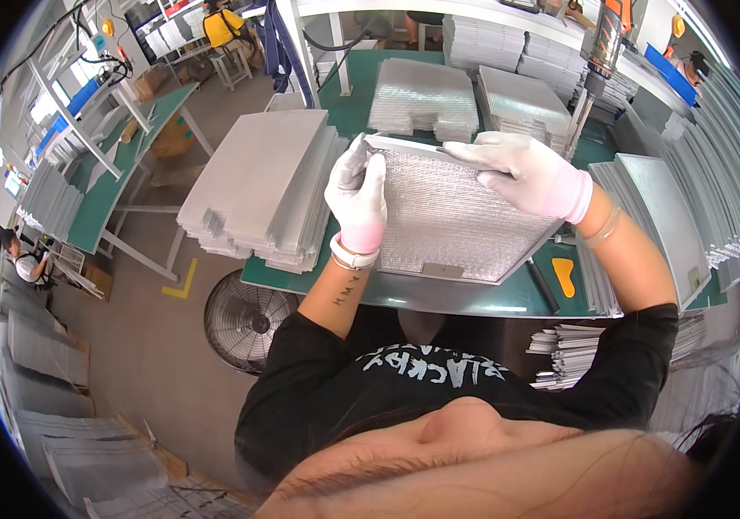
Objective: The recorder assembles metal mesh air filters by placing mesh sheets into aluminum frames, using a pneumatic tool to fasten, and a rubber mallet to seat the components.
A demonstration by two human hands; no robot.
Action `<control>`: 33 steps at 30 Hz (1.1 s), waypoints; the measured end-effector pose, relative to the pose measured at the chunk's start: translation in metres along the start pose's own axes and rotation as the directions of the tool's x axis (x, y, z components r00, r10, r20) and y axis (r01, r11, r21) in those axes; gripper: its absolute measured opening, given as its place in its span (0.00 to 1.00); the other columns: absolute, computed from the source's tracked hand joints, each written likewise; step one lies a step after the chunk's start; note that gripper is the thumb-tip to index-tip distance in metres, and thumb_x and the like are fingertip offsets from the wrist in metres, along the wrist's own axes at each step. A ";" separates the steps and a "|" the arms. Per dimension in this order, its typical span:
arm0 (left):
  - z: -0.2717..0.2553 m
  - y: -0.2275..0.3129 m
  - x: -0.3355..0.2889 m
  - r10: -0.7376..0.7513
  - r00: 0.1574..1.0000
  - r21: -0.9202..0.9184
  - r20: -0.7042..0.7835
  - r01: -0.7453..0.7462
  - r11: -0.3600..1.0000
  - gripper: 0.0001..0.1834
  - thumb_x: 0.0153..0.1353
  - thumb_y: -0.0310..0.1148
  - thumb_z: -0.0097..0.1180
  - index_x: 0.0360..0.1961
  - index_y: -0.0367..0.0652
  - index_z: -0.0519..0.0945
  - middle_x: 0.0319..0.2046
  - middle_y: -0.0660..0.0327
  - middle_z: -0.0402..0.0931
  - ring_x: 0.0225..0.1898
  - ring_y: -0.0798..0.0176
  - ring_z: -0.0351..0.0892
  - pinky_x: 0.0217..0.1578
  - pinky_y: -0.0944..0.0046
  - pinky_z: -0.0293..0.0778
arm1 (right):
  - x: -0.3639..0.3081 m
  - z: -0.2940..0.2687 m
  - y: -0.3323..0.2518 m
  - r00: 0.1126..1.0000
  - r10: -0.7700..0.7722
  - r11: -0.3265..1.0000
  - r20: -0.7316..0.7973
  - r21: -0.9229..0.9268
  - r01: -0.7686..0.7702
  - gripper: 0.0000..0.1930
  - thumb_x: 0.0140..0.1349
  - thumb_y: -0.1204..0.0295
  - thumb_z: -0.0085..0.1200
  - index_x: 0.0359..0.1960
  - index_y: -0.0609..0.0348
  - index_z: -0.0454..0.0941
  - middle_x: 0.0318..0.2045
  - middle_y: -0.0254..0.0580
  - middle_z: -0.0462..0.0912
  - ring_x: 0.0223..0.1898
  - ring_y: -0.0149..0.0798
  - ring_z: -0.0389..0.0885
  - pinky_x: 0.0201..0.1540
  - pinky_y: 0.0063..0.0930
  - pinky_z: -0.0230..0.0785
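Observation:
A silver mesh panel (456, 216) is tilted up over the green worktable, its near edge toward my body. A pale metal strip (409, 145) runs along its far edge, and a small grey plate (443, 270) shows on the near edge. My left hand (358, 186), in a white glove with a pink cuff, grips the far left corner between thumb and fingers. With the same kind of glove, my right hand (530, 169) pinches the far edge toward the right, fingers stretched along the strip and thumb below it.
Stacked panels stand left (258, 173), behind (422, 91) and right (660, 221). Near the table edge lie an orange-yellow tool (564, 275) and a dark bar (543, 287). An orange-black power tool (609, 39) hangs at far right. A floor fan (251, 320) stands below left.

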State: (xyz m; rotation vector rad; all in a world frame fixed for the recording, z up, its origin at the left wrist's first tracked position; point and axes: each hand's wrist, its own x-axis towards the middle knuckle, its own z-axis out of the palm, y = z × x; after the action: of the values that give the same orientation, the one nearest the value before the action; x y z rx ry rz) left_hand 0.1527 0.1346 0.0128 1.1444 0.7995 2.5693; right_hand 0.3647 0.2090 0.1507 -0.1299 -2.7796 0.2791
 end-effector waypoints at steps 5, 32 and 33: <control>-0.005 0.006 0.003 -0.069 0.998 -0.005 0.012 0.069 0.998 0.20 0.61 0.18 0.58 0.56 0.29 0.76 0.45 0.58 0.81 0.42 0.74 0.77 0.45 0.75 0.73 | 0.000 -0.002 -0.005 0.999 0.026 1.000 0.023 -0.012 -0.026 0.31 0.53 0.84 0.52 0.63 0.56 0.70 0.34 0.50 0.75 0.36 0.51 0.76 0.44 0.38 0.70; -0.018 0.002 0.011 -0.047 0.995 0.024 0.084 0.045 0.999 0.19 0.60 0.19 0.60 0.53 0.31 0.78 0.38 0.62 0.80 0.34 0.78 0.74 0.37 0.78 0.72 | -0.002 -0.001 -0.004 0.999 -0.037 0.999 -0.009 -0.001 0.037 0.29 0.53 0.83 0.52 0.61 0.56 0.73 0.30 0.50 0.75 0.33 0.50 0.76 0.42 0.38 0.69; -0.017 0.004 0.011 -0.066 0.996 0.011 0.065 0.065 0.998 0.19 0.60 0.19 0.60 0.53 0.30 0.78 0.38 0.61 0.81 0.34 0.78 0.75 0.37 0.77 0.72 | -0.002 -0.001 -0.004 0.999 -0.037 0.999 -0.011 -0.002 0.037 0.29 0.53 0.83 0.52 0.61 0.56 0.73 0.30 0.50 0.75 0.33 0.50 0.76 0.42 0.38 0.69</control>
State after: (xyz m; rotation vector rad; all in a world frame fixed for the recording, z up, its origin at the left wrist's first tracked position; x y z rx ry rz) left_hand 0.1332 0.1291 0.0122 1.1785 0.8198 2.4643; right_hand 0.3665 0.2054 0.1518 -0.0799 -2.7686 0.2665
